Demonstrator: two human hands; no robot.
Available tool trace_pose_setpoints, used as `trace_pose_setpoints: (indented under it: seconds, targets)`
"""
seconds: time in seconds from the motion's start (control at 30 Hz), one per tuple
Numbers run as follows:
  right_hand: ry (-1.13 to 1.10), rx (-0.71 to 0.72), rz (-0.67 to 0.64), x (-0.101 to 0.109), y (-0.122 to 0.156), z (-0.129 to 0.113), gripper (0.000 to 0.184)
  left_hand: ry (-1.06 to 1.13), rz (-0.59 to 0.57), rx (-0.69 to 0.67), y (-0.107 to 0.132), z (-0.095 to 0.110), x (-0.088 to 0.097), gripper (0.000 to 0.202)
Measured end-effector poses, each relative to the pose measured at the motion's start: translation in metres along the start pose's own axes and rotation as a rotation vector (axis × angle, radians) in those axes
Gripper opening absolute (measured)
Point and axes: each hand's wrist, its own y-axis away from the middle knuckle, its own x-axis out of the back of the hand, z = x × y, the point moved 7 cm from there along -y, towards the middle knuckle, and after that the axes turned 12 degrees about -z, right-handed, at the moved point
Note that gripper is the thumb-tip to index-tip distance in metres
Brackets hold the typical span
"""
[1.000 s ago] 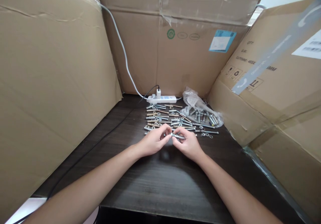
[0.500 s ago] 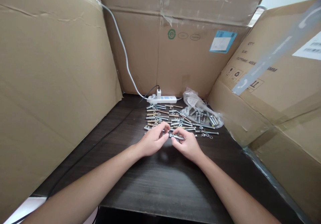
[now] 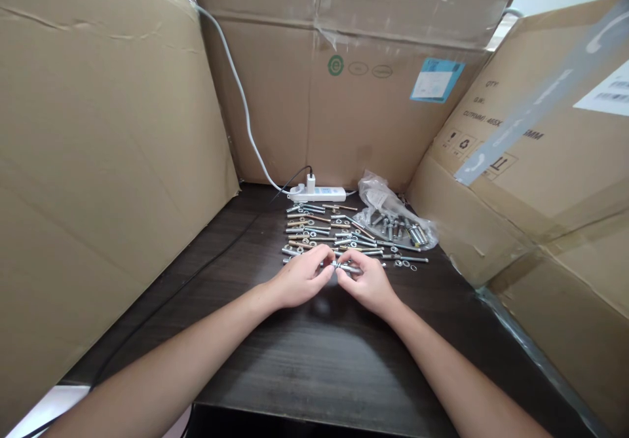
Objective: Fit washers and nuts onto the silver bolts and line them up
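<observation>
1. One table (image 3: 314,372), lower centre of frame: supports all parts.
2. Right hand (image 3: 361,277), frame centre: grasps bolt (image 3: 350,268); left hand (image 3: 305,279) appears to pinch nut (image 3: 335,264) at bolt's end.
3. Progress: nut apparently on; tightness cannot be told.
4. Loose bolts (image 3: 314,231), washers (image 3: 413,268), centre-right: unjoined, judged remaining.

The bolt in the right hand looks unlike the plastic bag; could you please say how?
The right hand holds the bolt; the plastic bag rests on the table. The bolt is slim; the bag is broad and crumpled. The bolt is grey metal, the bag clear plastic.
</observation>
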Motion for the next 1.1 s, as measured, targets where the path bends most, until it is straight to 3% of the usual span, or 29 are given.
trace_pose_setpoints:
  seconds: [0.2,0.37,0.63,0.83,1.1]
  targets:
    - [0.016,-0.011,-0.023,-0.003,0.000,-0.004,0.009,-0.070,-0.069,0.019,-0.003,-0.003,-0.005,0.039]
    - [-0.029,-0.004,-0.020,-0.003,0.000,-0.003,0.010,-0.007,-0.005,0.029,0.002,0.002,0.003,0.022]
    - [-0.054,0.040,-0.118,-0.008,-0.001,-0.008,0.014,-0.016,-0.020,0.058,0.000,-0.001,-0.001,0.008]
    - [-0.001,0.068,-0.128,-0.009,-0.001,-0.012,0.015,0.087,0.032,0.033,-0.001,-0.001,0.005,0.018]
    - [0.127,0.027,-0.221,-0.017,-0.001,-0.015,0.021,0.225,0.205,0.045,0.001,-0.005,0.025,0.027]
